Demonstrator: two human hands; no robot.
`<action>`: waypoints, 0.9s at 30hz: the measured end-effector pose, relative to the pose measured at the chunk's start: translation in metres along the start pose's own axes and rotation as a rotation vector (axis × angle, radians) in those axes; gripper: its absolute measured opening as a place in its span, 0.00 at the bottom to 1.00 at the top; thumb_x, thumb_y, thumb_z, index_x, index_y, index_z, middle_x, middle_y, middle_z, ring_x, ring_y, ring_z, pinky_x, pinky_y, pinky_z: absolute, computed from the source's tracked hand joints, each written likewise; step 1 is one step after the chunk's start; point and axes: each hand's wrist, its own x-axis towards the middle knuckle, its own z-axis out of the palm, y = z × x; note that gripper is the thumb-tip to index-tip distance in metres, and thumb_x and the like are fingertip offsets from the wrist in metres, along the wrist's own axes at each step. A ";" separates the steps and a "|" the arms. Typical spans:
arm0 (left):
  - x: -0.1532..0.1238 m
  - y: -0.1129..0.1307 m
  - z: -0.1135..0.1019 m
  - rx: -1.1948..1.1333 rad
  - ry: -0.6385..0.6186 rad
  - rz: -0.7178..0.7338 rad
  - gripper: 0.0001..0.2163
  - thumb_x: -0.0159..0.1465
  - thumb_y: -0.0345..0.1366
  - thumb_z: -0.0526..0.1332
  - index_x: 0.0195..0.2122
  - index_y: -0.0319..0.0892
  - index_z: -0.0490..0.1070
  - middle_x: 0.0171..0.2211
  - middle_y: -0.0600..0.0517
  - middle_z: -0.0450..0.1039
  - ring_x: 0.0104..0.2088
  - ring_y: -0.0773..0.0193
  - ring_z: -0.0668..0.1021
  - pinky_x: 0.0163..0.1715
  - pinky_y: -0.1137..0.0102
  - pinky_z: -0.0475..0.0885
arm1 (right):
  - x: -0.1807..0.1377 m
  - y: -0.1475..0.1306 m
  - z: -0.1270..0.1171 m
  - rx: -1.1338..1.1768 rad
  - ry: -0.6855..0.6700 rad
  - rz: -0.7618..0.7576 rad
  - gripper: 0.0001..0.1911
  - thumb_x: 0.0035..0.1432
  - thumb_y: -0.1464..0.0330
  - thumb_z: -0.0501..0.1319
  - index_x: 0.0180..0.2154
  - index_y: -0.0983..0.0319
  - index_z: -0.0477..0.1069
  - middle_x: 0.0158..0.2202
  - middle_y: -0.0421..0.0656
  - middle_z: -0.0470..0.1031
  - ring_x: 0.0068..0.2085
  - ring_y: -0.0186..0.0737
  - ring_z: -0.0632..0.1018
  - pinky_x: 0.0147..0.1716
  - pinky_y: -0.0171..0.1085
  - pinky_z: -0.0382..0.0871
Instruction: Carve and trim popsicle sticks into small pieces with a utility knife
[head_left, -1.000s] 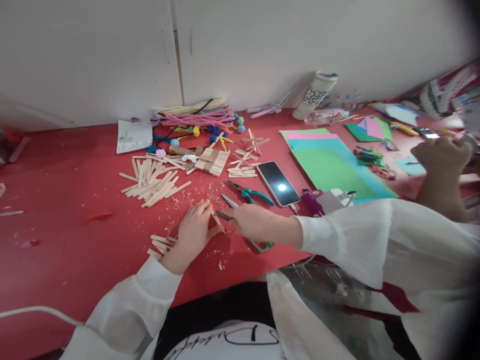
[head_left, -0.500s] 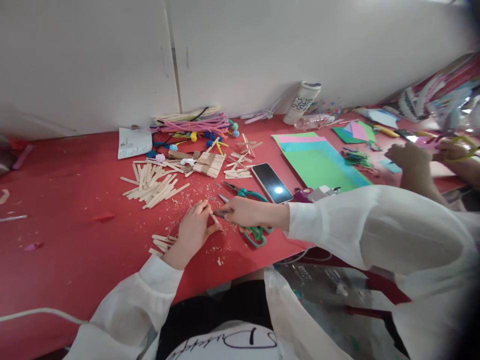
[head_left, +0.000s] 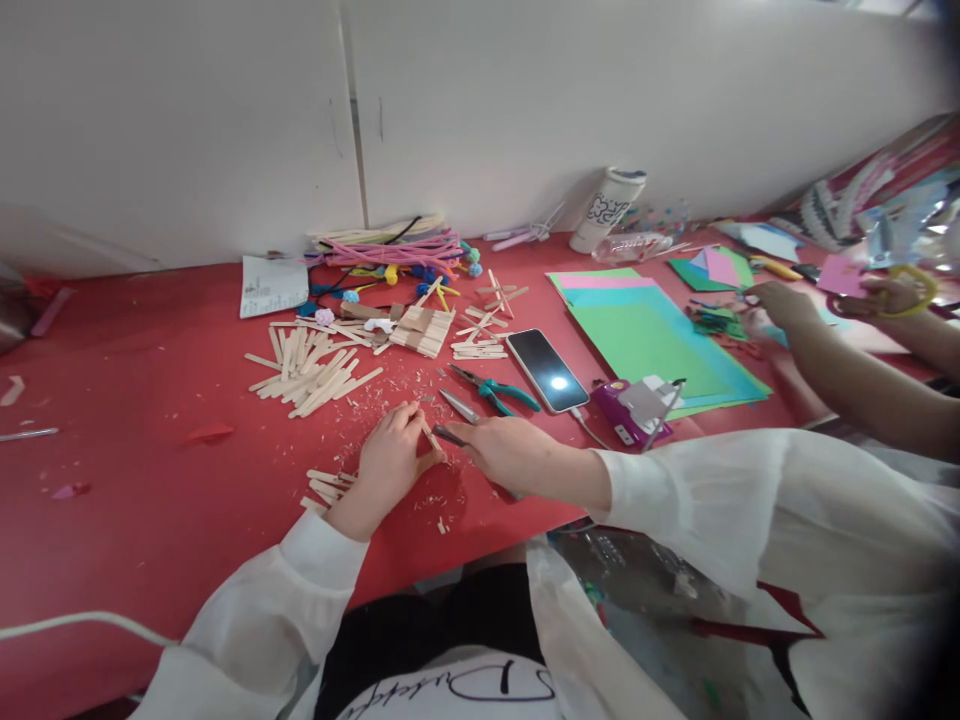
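Note:
My left hand (head_left: 390,462) pinches a short wooden craft stick (head_left: 430,436) upright-tilted on the red table (head_left: 142,400). My right hand (head_left: 504,452) grips scissors (head_left: 452,436), whose metal blades meet the stick at its right side. Wood shavings lie scattered around both hands. A few cut sticks (head_left: 324,486) rest just left of my left wrist. Both arms wear white sleeves.
A pile of craft sticks (head_left: 311,368), teal-handled pliers (head_left: 496,389), a phone (head_left: 546,369) and a purple device (head_left: 628,413) lie beyond my hands. Coloured paper sheets (head_left: 645,325), pipe cleaners (head_left: 394,250) and a cup (head_left: 606,208) are farther back. Another person's hands (head_left: 780,303) work at the right.
My hands stay at the stick with the scissors; the view shifted slightly. The other person's hand at the right reached forward toward the paper scraps.

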 end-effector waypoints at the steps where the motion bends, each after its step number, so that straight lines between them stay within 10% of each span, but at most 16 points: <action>1: 0.000 0.000 0.000 -0.004 0.000 0.003 0.20 0.56 0.40 0.66 0.48 0.38 0.68 0.52 0.40 0.68 0.54 0.50 0.70 0.51 0.61 0.68 | 0.001 0.001 0.001 -0.005 0.011 -0.003 0.25 0.60 0.77 0.49 0.59 0.66 0.59 0.39 0.53 0.77 0.38 0.49 0.79 0.28 0.37 0.63; 11: 0.001 -0.001 0.000 -0.002 -0.014 0.000 0.19 0.57 0.41 0.65 0.48 0.38 0.68 0.52 0.39 0.68 0.54 0.49 0.69 0.50 0.60 0.68 | 0.005 0.003 0.002 0.193 0.034 0.001 0.23 0.58 0.78 0.50 0.55 0.66 0.64 0.38 0.53 0.77 0.38 0.46 0.78 0.28 0.35 0.63; 19: 0.001 0.000 0.001 0.023 -0.032 -0.016 0.22 0.56 0.42 0.66 0.48 0.36 0.68 0.53 0.39 0.67 0.54 0.49 0.69 0.50 0.60 0.68 | 0.004 0.016 0.003 0.824 -0.130 0.107 0.19 0.63 0.72 0.47 0.52 0.64 0.67 0.15 0.33 0.62 0.14 0.28 0.66 0.15 0.28 0.61; 27: 0.002 0.002 -0.002 0.032 -0.042 -0.011 0.21 0.55 0.41 0.66 0.48 0.38 0.68 0.52 0.40 0.68 0.54 0.49 0.69 0.51 0.59 0.68 | 0.000 0.021 0.035 1.510 -0.119 0.277 0.21 0.61 0.71 0.51 0.56 0.64 0.62 0.26 0.38 0.69 0.17 0.24 0.65 0.12 0.25 0.58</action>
